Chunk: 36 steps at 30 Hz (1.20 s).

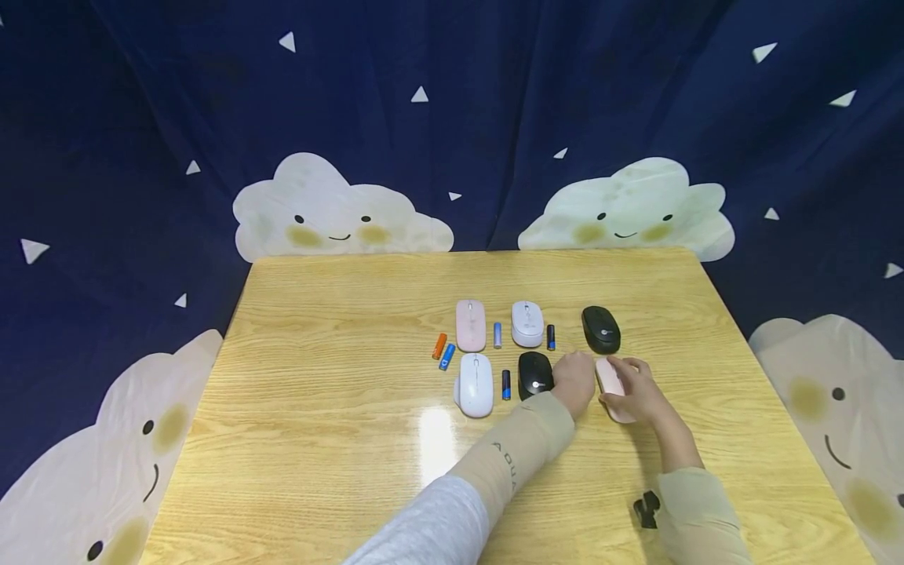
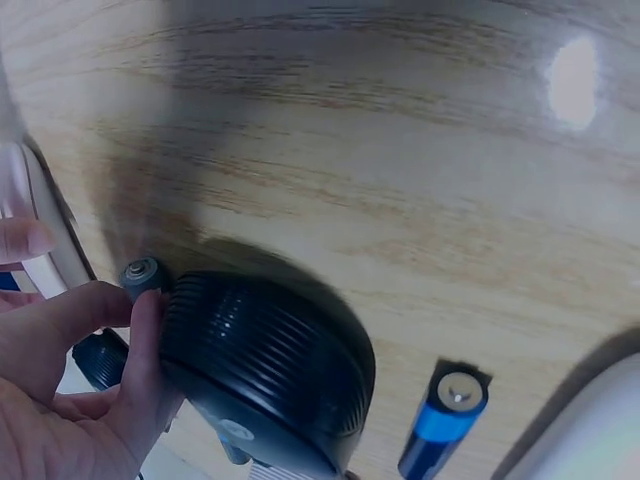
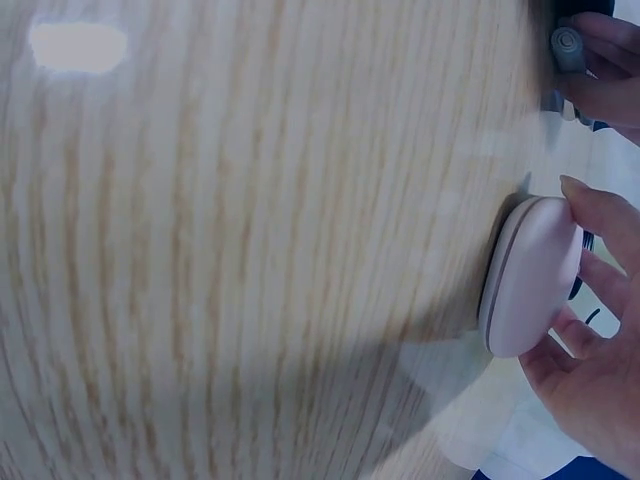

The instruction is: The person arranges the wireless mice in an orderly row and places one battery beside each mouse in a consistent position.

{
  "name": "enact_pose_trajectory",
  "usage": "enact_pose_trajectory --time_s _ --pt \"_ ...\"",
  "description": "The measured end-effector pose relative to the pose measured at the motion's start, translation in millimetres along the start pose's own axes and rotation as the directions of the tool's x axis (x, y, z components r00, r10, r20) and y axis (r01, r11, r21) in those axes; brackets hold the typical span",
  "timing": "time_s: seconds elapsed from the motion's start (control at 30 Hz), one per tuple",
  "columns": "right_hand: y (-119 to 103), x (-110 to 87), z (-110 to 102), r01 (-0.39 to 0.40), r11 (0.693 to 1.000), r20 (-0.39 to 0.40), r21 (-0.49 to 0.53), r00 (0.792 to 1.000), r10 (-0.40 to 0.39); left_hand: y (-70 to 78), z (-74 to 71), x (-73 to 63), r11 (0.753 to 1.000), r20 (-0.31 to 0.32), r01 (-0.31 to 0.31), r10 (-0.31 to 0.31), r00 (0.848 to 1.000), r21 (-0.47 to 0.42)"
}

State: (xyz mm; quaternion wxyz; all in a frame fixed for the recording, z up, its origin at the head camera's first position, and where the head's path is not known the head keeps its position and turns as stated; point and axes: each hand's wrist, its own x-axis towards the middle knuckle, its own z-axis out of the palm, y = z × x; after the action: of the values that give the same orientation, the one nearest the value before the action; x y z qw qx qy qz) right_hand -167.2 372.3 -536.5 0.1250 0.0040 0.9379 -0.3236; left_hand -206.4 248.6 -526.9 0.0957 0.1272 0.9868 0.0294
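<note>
My left hand (image 1: 575, 380) is just right of a black mouse (image 1: 534, 373). In the left wrist view its thumb and finger pinch the end of a dark battery (image 2: 142, 276), standing close beside that ribbed black mouse (image 2: 270, 365). The right wrist view shows the same battery (image 3: 567, 48) at the left hand's fingertips. My right hand (image 1: 639, 388) grips a pale pink mouse (image 1: 610, 380) by its sides, thumb on one and fingers on the other. That mouse (image 3: 535, 275) lies low at the table, and its far side is hidden.
Left of the hands stand a white mouse (image 1: 475, 384), a pink mouse (image 1: 470, 325) and a pale lilac mouse (image 1: 526, 323). Another black mouse (image 1: 601, 329) lies behind my right hand. Several batteries lie among them, including an orange battery (image 1: 439, 346) and a dark blue battery (image 1: 505, 384).
</note>
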Motion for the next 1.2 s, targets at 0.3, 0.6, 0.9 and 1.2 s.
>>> enact_pose_trajectory --time_s 0.3,0.6,0.9,1.2 --pt "1 -1.0 0 0.008 1.000 -0.008 -0.018 1.000 -0.008 0.7 2.1 -0.7 1.000 -0.008 -0.020 0.020 1.000 0.010" --pt "1 -0.2 1 0.000 1.000 -0.001 -0.019 1.000 0.000 0.5 -0.8 -2.5 0.998 0.001 -0.038 0.038 0.999 0.045" --pt "3 0.7 1 0.003 0.999 -0.007 -0.036 1.000 -0.003 -4.6 -14.9 -3.6 0.982 -0.042 -0.169 0.172 0.984 0.080" --pt "3 0.8 2 -0.002 1.000 0.001 -0.018 1.000 0.002 -36.7 -34.3 -5.4 0.959 -0.102 -0.274 0.281 0.954 0.077"
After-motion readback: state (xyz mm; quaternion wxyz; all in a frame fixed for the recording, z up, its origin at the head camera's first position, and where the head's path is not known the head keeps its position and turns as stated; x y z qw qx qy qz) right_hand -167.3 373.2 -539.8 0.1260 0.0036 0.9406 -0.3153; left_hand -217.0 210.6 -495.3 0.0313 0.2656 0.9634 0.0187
